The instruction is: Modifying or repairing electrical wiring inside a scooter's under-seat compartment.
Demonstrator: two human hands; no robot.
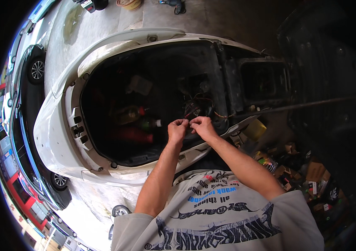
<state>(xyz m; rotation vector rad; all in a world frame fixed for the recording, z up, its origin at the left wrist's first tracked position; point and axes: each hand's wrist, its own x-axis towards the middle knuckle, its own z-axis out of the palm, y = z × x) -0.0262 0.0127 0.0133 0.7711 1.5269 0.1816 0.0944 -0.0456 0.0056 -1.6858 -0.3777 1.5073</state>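
On a grey concrete workshop floor [102, 29], a white plastic scooter body [56, 125] has its black under-seat compartment [115, 104] exposed, giving access to the red-and-black wire bundle [196, 109] at its near rim, where left hand [177, 130] and right hand [203, 127] meet, fingers pinched shut on one thin wire [190, 122].

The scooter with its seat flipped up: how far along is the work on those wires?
Done: the seat is up, the white scooter's storage bay open. In hand: left hand and right hand pinch thin wires at the bay's edge. Left: wires hang loose, bottles inside, nothing closed.
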